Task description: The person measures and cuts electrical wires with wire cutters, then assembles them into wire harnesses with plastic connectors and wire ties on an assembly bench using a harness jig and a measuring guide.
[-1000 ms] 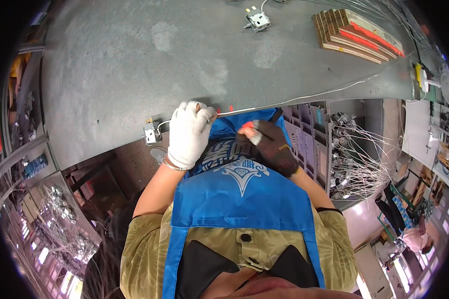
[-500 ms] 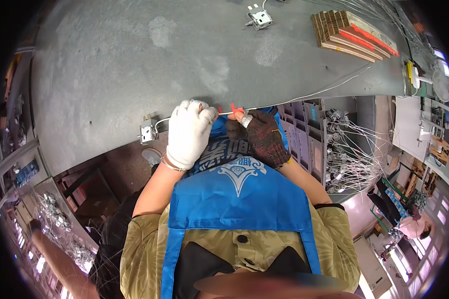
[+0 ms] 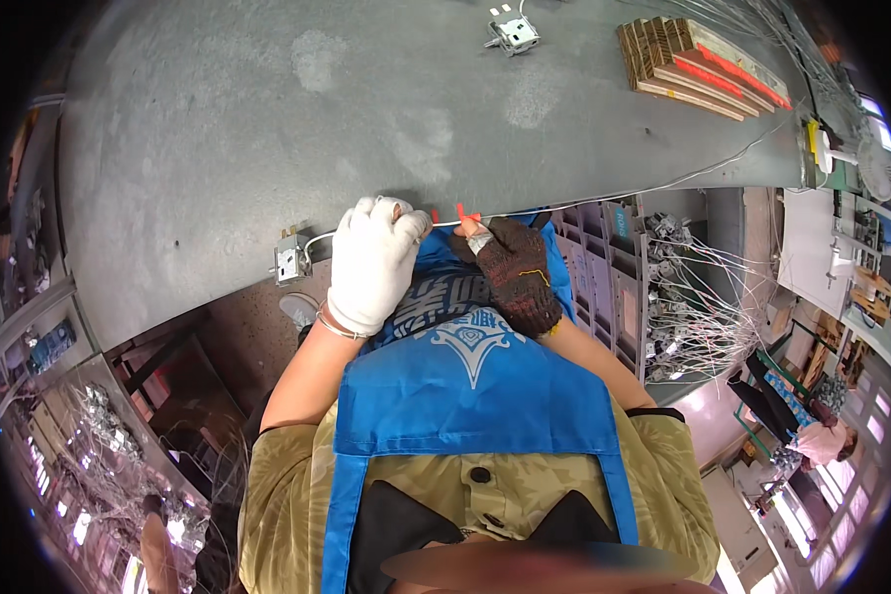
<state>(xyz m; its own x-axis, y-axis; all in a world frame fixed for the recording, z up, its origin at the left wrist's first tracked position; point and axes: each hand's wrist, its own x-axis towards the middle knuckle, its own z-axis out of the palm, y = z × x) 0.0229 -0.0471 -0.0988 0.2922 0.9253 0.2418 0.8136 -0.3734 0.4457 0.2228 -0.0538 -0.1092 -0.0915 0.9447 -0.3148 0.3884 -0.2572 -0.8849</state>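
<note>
My left hand [image 3: 374, 265], in a white glove, is closed around a thin white cable [image 3: 445, 224] at the table's front edge. Just left of it, the cable leads to a small silver metal switch-like device [image 3: 290, 260] with prongs. My right hand [image 3: 517, 272] wears a dark knit glove with bare fingertips and some wrapping at the thumb. Its thumb and finger pinch at a strip of red tape [image 3: 468, 217] that sits on the cable, one end sticking up. Another bit of red shows beside the left fingertips. From there the cable runs off rightward along the edge.
On the grey table [image 3: 218, 129] lie a similar metal device [image 3: 513, 33] at the back and stacked wooden strips [image 3: 698, 69] with red edges at back right. Below right, a rack holds many wired devices [image 3: 673, 297]. Another person [image 3: 817, 436] is at far right.
My right hand has eased slightly down and left at the tape. The left hand and the device have shifted a little left. Another person's forearm at lower left has drawn down.
</note>
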